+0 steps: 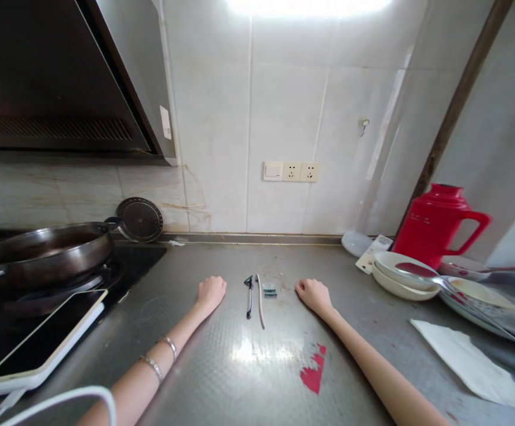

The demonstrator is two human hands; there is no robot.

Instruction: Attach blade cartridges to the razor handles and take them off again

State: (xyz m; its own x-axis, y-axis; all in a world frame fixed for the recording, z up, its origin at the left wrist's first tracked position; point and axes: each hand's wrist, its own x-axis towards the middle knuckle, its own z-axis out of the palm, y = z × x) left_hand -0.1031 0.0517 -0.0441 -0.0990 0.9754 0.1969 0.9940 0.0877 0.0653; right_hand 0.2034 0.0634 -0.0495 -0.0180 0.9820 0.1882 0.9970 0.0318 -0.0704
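My left hand [211, 292] rests as a closed fist on the metal counter [186, 378], left of some small items. Between my hands lie a dark razor-like tool [250, 299], a thin whitish stick [261, 303] beside it, and small teal-and-dark pieces [269, 291]. To the right of them my right hand [314, 294] also rests closed on the counter. Neither hand touches these items, and nothing shows in either fist. Nearer the front, a torn red patch [314, 371] sits on the counter.
At the left, a pan [48, 254] stands on the stove, with a phone [47, 337] and white cable in front. On the right are a red thermos [434, 225], stacked bowls [405, 290], plates with utensils, and a white paper [470, 361]. A range hood hangs upper left.
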